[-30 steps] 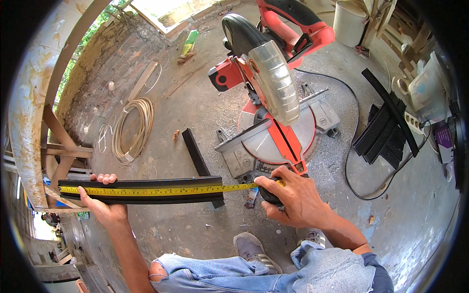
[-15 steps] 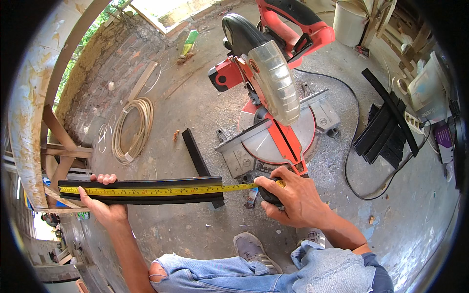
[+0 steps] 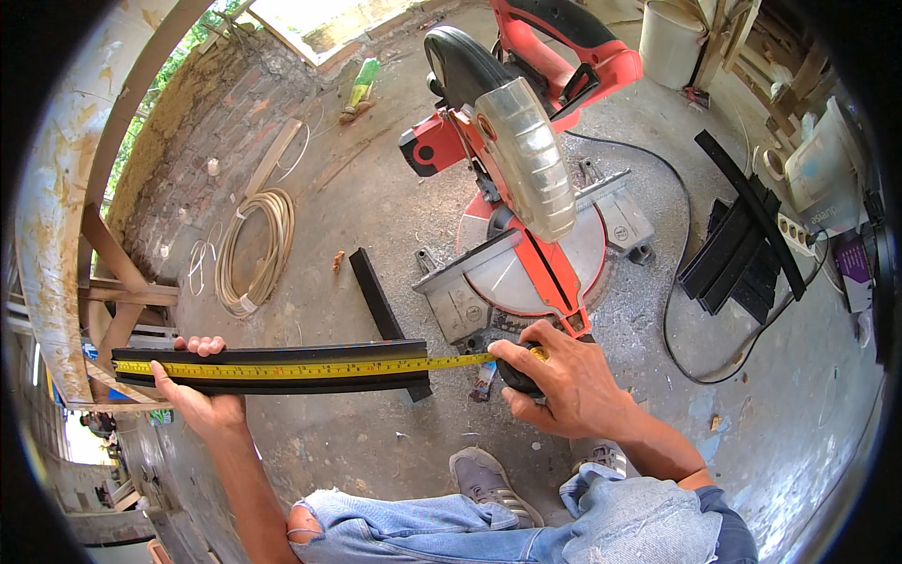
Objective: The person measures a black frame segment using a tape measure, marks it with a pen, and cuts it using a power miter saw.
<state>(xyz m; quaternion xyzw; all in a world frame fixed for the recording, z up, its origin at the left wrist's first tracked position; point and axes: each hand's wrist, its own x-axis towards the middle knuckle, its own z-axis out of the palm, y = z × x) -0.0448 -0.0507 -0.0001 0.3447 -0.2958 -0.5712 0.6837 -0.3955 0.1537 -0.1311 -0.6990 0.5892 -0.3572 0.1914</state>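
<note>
My left hand (image 3: 205,399) grips a long black profile strip (image 3: 282,383) near its left end, fingers behind and thumb in front on the blade. A yellow tape measure blade (image 3: 301,369) lies stretched along the strip and runs past its right end. In my right hand (image 3: 573,381) is the black tape measure case (image 3: 520,376), partly hidden by my fingers. Below the strip's right end, a second black strip (image 3: 376,296) lies on the floor. Just beyond my right hand stands a red and grey miter saw (image 3: 536,263), its clear blade guard (image 3: 526,160) lowered.
A dark cable (image 3: 678,188) curves over the floor right of the saw. Several black strips (image 3: 733,249) are piled near a power strip (image 3: 794,233) and a white bucket (image 3: 827,169). Coiled tubing (image 3: 285,240) lies at left, beside a wooden frame (image 3: 122,291).
</note>
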